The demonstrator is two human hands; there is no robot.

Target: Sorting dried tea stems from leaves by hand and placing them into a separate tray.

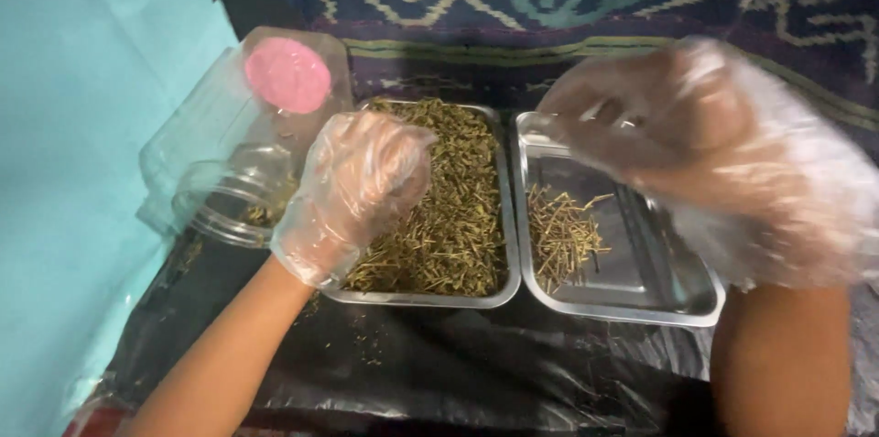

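Black plastic sheeting is lying under both steel trays as I am closing my gloved left hand (352,194) on light, brittle dried stems (449,208), best pinched loosely in small tufts, while my right hand (696,139) is hovering half-curled, its grip unclear.

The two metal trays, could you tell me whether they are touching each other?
Cannot tell. In the head view the left tray and the right tray sit side by side with rims nearly meeting, but only a thin dark line shows between them.

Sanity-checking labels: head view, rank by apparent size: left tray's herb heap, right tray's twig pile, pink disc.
1. Herb heap, fills nearly the whole left tray.
2. Twig pile, a small patch in the right tray.
3. Pink disc, near the twig pile's size; that ranking is unsure.
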